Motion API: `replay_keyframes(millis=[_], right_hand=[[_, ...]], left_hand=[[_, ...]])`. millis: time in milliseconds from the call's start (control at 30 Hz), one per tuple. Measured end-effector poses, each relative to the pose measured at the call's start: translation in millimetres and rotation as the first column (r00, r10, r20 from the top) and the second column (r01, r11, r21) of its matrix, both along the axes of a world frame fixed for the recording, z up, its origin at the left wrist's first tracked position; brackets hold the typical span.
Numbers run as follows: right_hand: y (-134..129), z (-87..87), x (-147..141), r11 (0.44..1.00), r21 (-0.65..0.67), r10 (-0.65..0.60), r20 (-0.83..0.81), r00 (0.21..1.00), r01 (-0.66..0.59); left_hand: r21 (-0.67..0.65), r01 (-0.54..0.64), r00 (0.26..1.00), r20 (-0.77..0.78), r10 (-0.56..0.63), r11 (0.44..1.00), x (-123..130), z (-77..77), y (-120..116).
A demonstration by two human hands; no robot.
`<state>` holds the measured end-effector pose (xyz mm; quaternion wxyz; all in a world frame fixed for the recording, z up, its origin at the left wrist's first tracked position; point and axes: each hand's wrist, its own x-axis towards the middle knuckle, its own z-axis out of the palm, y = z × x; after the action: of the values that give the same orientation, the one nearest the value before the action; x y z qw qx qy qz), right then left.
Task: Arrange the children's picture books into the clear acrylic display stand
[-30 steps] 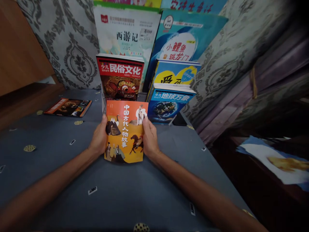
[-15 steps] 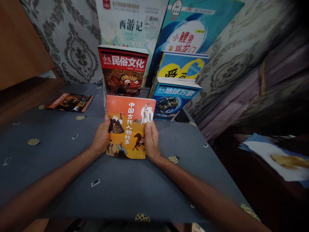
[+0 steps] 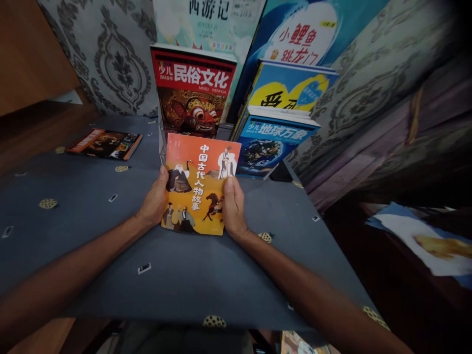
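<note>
An orange and yellow book (image 3: 184,196) with white Chinese lettering stands nearly upright, its cover facing me. My left hand (image 3: 155,196) grips its left edge, and my right hand (image 3: 235,206) grips its right edge with the thumb on the front. The other fingers are mostly hidden behind the cover. Directly behind it stands a red book (image 3: 195,88) with a mask picture. To the right is a blue book (image 3: 273,142) with a globe, in front of a blue and yellow book (image 3: 291,88).
Taller at the back are a pale green book (image 3: 206,29) and a teal book (image 3: 298,29). A dark-covered book (image 3: 105,143) lies flat at the left on the grey tablecloth (image 3: 92,206). Patterned curtain (image 3: 121,59) hangs behind; a black object (image 3: 280,172) lies at the right.
Both hands still hold the orange book, which leans back slightly more. The view has tilted down and come closer, so the standing books appear larger and the tall ones are cut off higher up.
</note>
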<state>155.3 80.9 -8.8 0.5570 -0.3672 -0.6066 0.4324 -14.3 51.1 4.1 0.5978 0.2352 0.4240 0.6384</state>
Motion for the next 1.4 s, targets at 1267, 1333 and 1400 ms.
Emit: replay_keyframes(millis=[1267,1333,1400], right_hand=[[5,3.4,0,0.968,-0.191,0.131,-0.183,0.974,-0.166],[5,6.2,2,0.979,-0.128,0.139,-0.146,0.979,-0.158],[5,8.8,5,0.991,-0.022,0.126,-0.089,0.988,-0.129]], left_hand=[[0.047,0.048,0.997,-0.058,-0.046,0.998,3,12.4,-6],[0.074,0.041,0.995,-0.091,-0.034,0.996,1,15.8,-6],[0.123,0.051,0.988,-0.15,-0.032,0.991,-3,18.6,-6]])
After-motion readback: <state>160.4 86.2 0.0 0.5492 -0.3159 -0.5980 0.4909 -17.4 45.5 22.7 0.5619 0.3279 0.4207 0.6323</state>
